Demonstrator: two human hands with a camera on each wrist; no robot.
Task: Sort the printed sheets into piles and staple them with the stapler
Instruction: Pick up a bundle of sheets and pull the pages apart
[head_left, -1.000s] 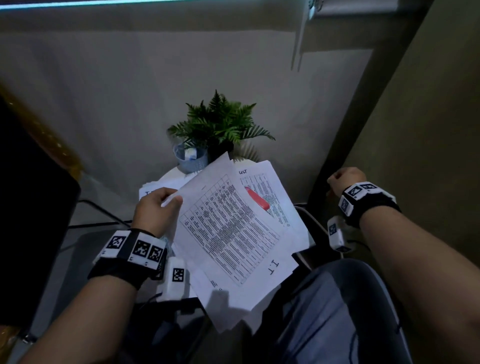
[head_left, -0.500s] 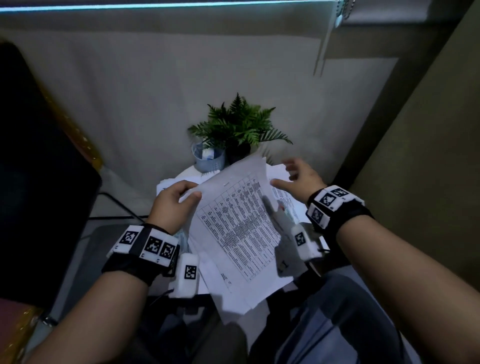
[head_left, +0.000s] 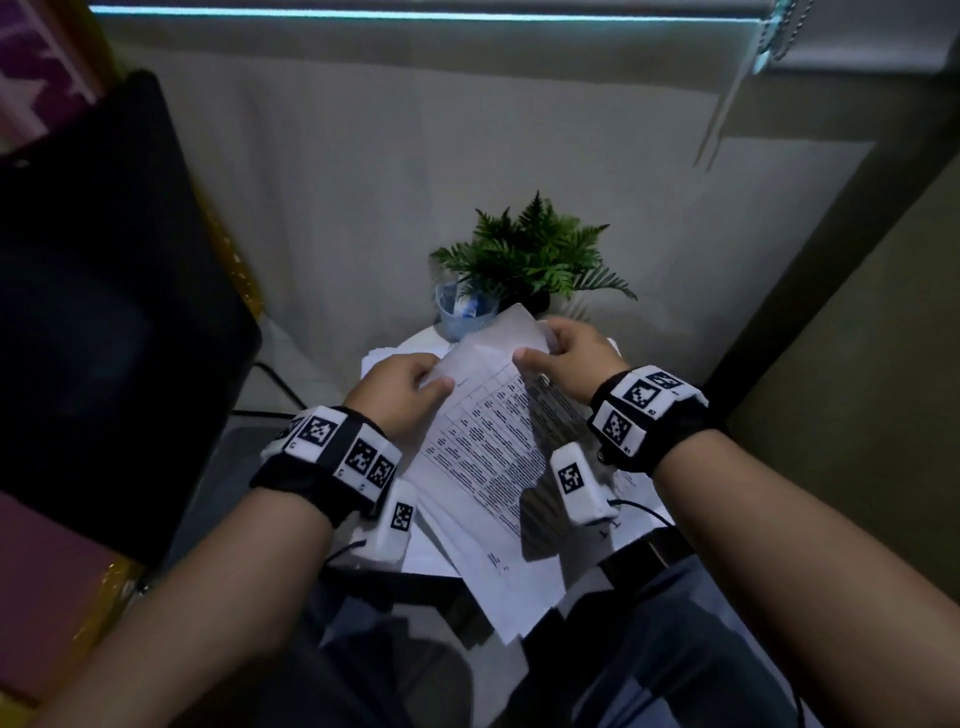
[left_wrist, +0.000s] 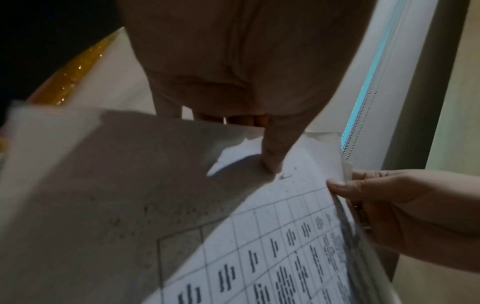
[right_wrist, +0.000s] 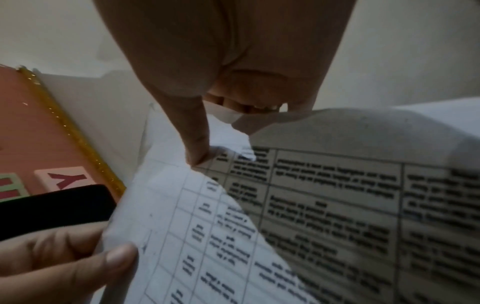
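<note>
Left hand and right hand each pinch the far edge of the printed sheets, held above the lap. The right wrist view alone shows a second sheet underneath, apparently separate.

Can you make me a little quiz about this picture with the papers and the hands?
1. True or false: the right hand grips the top sheets near their far edge.
2. What stands behind the papers on the small white table?
A. a fern plant and a pale blue cup
B. a lamp and a clock
C. a red ball
3. Fill in the missing word: the left hand pinches the sheets with its ____ on top.

Key:
1. True.
2. A.
3. Thumb.
</note>
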